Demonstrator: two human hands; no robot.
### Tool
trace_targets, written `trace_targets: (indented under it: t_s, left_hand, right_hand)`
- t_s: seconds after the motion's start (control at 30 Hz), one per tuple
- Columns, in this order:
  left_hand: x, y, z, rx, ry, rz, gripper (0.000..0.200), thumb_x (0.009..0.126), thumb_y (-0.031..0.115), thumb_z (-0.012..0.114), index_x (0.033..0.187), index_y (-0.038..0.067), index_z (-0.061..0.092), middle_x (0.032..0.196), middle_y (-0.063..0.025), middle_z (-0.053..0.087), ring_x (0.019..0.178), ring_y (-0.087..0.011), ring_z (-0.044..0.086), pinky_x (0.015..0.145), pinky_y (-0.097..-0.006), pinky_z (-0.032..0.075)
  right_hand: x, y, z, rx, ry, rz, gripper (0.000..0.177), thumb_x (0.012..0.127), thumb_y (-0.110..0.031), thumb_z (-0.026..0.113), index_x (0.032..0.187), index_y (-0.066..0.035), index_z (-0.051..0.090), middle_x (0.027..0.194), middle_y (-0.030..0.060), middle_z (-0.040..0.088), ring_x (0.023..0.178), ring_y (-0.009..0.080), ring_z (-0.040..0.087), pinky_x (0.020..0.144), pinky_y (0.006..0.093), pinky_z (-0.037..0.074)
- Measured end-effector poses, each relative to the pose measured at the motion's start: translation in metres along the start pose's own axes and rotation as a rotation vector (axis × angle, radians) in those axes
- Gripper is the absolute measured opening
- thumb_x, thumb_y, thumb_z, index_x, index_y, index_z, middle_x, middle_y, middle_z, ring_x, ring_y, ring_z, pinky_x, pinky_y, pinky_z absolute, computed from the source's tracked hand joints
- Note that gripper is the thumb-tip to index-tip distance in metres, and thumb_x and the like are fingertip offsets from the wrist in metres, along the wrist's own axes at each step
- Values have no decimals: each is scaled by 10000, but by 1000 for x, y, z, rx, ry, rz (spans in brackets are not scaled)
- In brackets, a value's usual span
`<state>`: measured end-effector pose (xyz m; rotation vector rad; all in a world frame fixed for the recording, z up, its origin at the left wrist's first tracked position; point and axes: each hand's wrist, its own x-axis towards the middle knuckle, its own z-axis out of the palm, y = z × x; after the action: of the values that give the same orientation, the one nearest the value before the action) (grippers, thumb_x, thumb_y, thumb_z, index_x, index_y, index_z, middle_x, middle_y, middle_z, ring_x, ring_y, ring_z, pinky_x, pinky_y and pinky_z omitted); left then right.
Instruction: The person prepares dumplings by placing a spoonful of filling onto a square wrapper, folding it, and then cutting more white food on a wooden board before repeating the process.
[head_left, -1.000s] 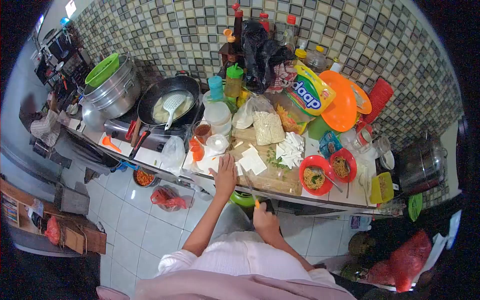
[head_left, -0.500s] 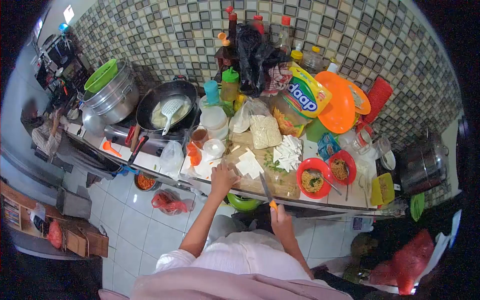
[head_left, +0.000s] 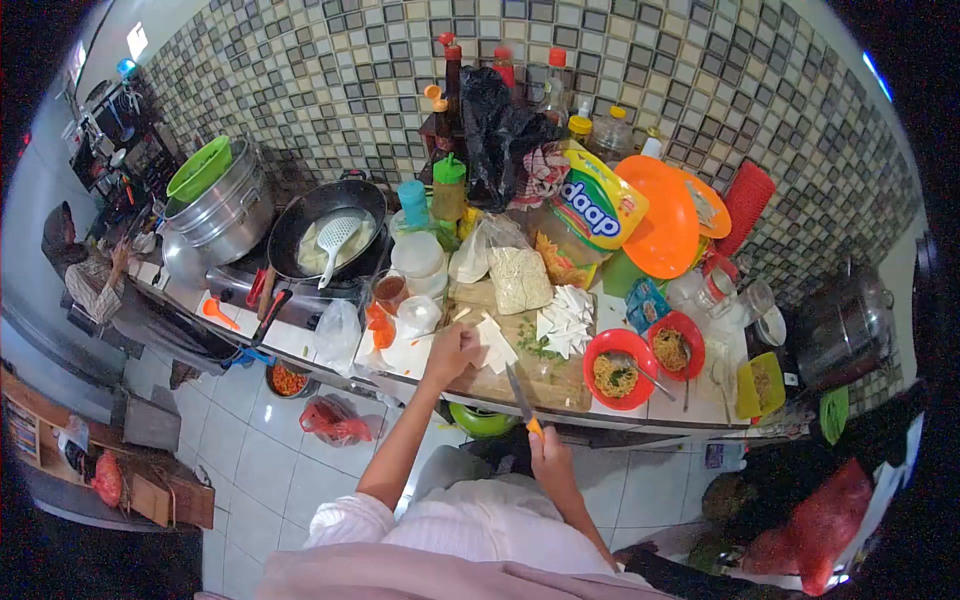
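White flat sheets (head_left: 492, 347) lie on the wooden cutting board (head_left: 555, 388) in front of me. My left hand (head_left: 452, 357) is at their left edge with fingers bent over them; whether it grips a piece is hard to see. In my right hand (head_left: 551, 458) is a knife (head_left: 522, 395) with an orange handle, its blade tip close to the sheets' lower right corner. A pile of white cut strips (head_left: 566, 320) and green bits (head_left: 535, 340) lie further right on the board. Behind them rests a block of dry noodles (head_left: 519, 280).
Two red bowls of noodles (head_left: 620, 378) stand right of the board. At the left are a black wok (head_left: 285, 235) with a white slotted ladle (head_left: 338, 238) and steel pots (head_left: 235, 215). Bottles and orange plates (head_left: 655, 225) stand behind. Another person (head_left: 95, 280) is at far left.
My left hand has moved up and right onto the sheets' edge. My right hand and the knife have shifted slightly down and left. The view has tilted a little.
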<state>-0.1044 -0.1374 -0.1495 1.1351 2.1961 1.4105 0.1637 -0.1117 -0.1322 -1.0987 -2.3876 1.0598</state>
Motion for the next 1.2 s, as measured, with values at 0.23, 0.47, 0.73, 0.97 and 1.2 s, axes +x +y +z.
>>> trace_targets:
  t_s: [0.23,0.47,0.73,0.97,1.2]
  left_hand:
    - [-13,15,18,386,-62,-152,602,543,295,738,971,-17,452,1051,-239,449,1007,-384,424,875,-440,327]
    - [-13,23,7,461,-56,-54,506,592,283,707,951,-2,491,1016,-190,494,1010,-343,439,833,-419,364]
    - [44,46,-12,572,479,331,240,701,127,590,910,18,547,909,-130,533,792,-333,524,696,-375,447]
    - [28,40,-3,789,-350,467,351,709,163,547,1041,51,513,1050,-102,469,961,-280,434,791,-408,400]
    - [30,8,6,760,-219,556,336,675,177,590,1007,127,573,1004,-64,503,962,-249,455,803,-373,416]
  right_hand:
    - [-7,16,-1,-1,-14,3,268,859,-317,428,848,-50,410,611,252,524,606,442,528,515,517,403]
    - [-7,12,-7,35,10,41,241,856,-266,453,792,-36,430,640,233,518,627,425,521,508,472,378]
    - [4,1,-10,-6,-55,75,258,869,-306,408,863,-49,424,662,244,539,642,437,531,537,511,403]
    - [8,3,-8,105,-23,82,255,873,-305,405,872,-50,427,708,260,533,689,441,529,550,505,393]
    - [10,11,-8,46,68,38,225,868,-233,436,784,-26,453,576,198,493,537,351,529,459,423,365]
